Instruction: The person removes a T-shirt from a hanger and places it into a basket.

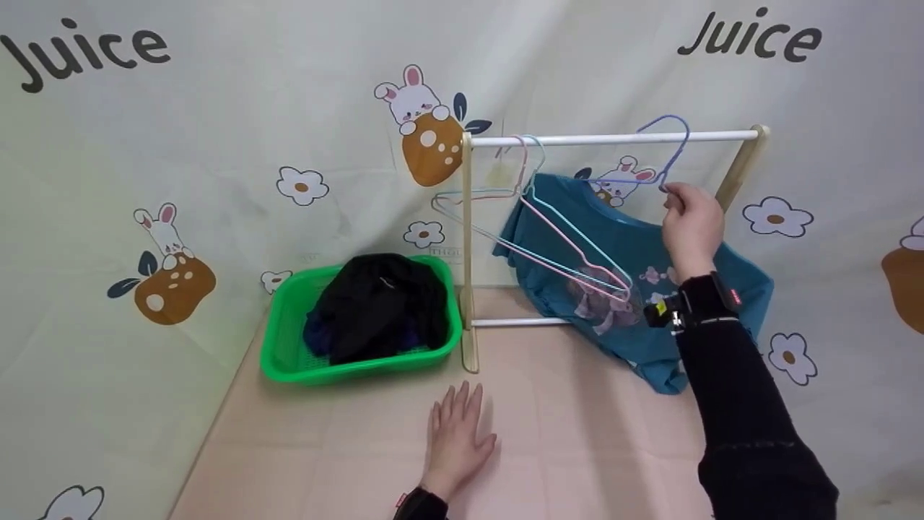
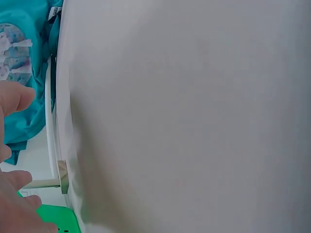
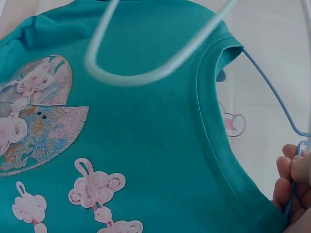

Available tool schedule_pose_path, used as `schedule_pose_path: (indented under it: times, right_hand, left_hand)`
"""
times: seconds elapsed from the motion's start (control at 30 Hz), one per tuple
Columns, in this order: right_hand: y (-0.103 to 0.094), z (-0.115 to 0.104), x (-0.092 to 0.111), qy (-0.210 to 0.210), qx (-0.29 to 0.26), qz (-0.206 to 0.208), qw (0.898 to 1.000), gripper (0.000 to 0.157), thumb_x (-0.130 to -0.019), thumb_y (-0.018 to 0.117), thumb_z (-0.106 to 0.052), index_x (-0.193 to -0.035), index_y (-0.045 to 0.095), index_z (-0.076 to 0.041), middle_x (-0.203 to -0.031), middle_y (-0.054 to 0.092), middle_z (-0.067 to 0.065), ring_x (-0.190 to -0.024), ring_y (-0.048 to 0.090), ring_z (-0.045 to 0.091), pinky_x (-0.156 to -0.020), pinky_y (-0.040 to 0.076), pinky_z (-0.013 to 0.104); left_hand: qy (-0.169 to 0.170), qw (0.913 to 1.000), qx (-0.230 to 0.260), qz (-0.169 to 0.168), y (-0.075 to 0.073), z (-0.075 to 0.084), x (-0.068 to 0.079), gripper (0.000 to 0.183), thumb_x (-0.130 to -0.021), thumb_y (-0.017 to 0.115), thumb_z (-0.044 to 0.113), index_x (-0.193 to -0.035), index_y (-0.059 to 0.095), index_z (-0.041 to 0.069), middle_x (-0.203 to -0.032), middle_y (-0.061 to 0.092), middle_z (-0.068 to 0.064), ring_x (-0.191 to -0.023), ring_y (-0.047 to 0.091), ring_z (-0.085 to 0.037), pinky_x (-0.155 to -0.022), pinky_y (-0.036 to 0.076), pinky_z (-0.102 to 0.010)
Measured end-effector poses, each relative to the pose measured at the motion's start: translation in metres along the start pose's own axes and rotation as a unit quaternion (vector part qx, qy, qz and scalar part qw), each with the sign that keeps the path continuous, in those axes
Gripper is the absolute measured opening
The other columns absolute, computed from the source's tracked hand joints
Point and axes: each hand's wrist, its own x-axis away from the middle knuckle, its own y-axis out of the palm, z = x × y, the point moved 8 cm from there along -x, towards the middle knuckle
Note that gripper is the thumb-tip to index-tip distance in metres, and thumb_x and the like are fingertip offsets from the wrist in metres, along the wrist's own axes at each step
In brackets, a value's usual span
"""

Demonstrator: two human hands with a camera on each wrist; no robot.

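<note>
While the right hand is pinching a blue hanger toward the right end of the rack, a teal shirt is hanging just below those fingers; the left hand is spreading its fingers wide over the worktop in front of the rack.
</note>
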Motion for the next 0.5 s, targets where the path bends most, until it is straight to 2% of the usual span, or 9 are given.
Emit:
schedule_pose_path:
  times: [0.13, 0.3, 0.5]
  right_hand:
    - [-0.008, -0.001, 0.002, -0.008, -0.011, 0.012, 1.0, 0.03, -0.105, 0.047, -0.013, -0.125, 0.067, -0.004, -0.111, 0.064, 0.017, -0.105, 0.057, 0.032, -0.093, 0.044, 0.046]
    - [-0.003, 0.015, 0.013, -0.001, -0.024, -0.019, 1.0, 0.031, -0.106, 0.047, -0.017, -0.126, 0.067, -0.005, -0.11, 0.063, 0.015, -0.101, 0.055, 0.031, -0.09, 0.042, 0.043]
    - [0.015, 0.047, 0.037, 0.004, -0.03, -0.041, 0.999, 0.029, -0.105, 0.047, -0.013, -0.125, 0.066, -0.002, -0.108, 0.062, 0.017, -0.1, 0.055, 0.033, -0.09, 0.042, 0.046]
  left_hand:
    - [-0.009, 0.9998, 0.0, -0.018, 0.0, 0.002, -0.006, 0.084, -0.08, 0.076, 0.039, -0.15, 0.041, 0.009, -0.152, 0.039, -0.018, -0.139, 0.032, -0.043, -0.108, 0.026, -0.064]
    - [-0.016, 0.9991, 0.002, -0.038, -0.001, 0.005, -0.017, 0.084, -0.083, 0.074, 0.041, -0.152, 0.038, 0.01, -0.154, 0.037, -0.017, -0.141, 0.03, -0.041, -0.11, 0.024, -0.063]
    - [0.0, 0.9998, 0.002, -0.019, -0.006, 0.007, -0.027, 0.084, -0.081, 0.076, 0.039, -0.151, 0.039, 0.009, -0.152, 0.038, -0.018, -0.14, 0.031, -0.042, -0.109, 0.026, -0.064]
